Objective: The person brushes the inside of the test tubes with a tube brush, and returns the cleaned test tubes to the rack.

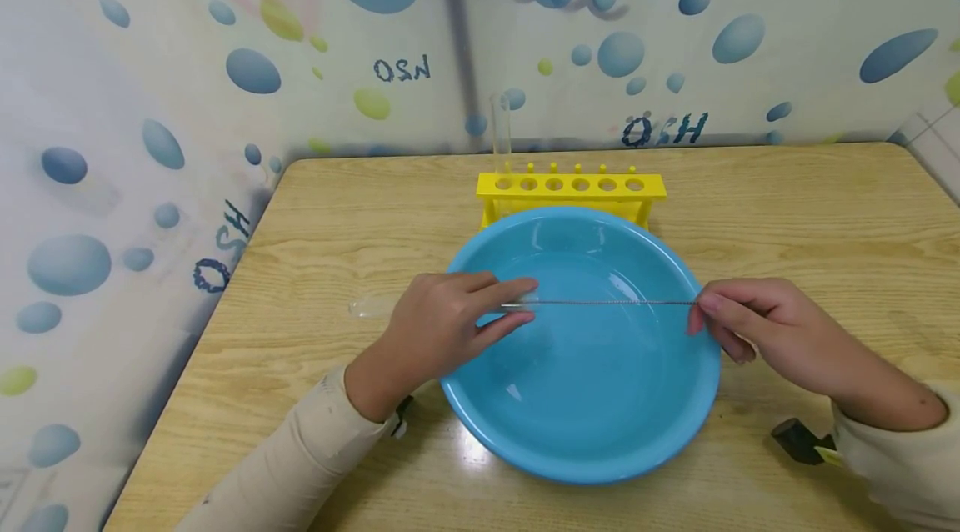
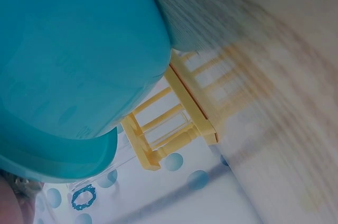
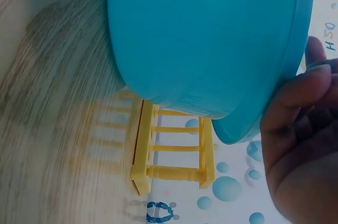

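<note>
Over the left rim of a blue basin (image 1: 581,407), my left hand (image 1: 438,319) grips a clear glass test tube (image 1: 369,308), which lies level with its closed end to the left. A thin twisted metal wire (image 1: 607,302), like a test tube brush's handle, runs from the tube's mouth across the basin. At the right rim, my right hand (image 1: 768,332) pinches the wire's far end between thumb and fingers. Left fingers hide the middle of the tube, and whatever is on the wire's inner end cannot be made out. In the right wrist view, the right hand (image 3: 311,150) is beside the basin's rim.
Behind the basin stands a yellow test tube rack (image 1: 570,186) with another clear test tube (image 1: 501,132) upright at its left end. Both rest on a wooden table (image 1: 360,215). A patterned wall (image 1: 480,40) runs along the table's back and left sides.
</note>
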A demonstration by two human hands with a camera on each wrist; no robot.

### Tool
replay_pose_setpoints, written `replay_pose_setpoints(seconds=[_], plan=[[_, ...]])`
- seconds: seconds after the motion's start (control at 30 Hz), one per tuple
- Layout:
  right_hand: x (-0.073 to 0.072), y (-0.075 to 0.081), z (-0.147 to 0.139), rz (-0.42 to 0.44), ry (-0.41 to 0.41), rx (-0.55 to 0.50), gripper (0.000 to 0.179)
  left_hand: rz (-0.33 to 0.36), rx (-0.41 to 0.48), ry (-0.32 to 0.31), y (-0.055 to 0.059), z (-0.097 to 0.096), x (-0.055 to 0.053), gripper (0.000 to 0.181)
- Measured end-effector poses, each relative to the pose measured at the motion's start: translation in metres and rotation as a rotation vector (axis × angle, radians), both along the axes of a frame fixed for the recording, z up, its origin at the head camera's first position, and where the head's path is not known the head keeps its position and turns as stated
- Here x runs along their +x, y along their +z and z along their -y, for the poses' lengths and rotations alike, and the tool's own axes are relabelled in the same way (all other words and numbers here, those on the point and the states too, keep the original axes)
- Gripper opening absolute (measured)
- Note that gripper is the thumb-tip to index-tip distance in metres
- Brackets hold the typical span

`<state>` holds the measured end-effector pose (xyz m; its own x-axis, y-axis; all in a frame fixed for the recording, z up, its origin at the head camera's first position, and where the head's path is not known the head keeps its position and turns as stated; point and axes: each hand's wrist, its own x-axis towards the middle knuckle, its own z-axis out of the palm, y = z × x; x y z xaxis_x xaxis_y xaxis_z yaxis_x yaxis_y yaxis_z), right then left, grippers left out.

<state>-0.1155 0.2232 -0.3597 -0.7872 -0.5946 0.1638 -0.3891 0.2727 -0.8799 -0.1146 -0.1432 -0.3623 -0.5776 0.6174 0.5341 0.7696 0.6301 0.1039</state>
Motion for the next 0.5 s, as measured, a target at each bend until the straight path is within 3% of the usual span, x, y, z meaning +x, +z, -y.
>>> replay_pose_setpoints(seconds=[0.5], plan=[[-0.0057,-0.0012,-0.0055,0.13,0.109,-0.066,0.033,-0.013,0.001,-0.011,-0.0009,0.0,-0.0005,0.037]])
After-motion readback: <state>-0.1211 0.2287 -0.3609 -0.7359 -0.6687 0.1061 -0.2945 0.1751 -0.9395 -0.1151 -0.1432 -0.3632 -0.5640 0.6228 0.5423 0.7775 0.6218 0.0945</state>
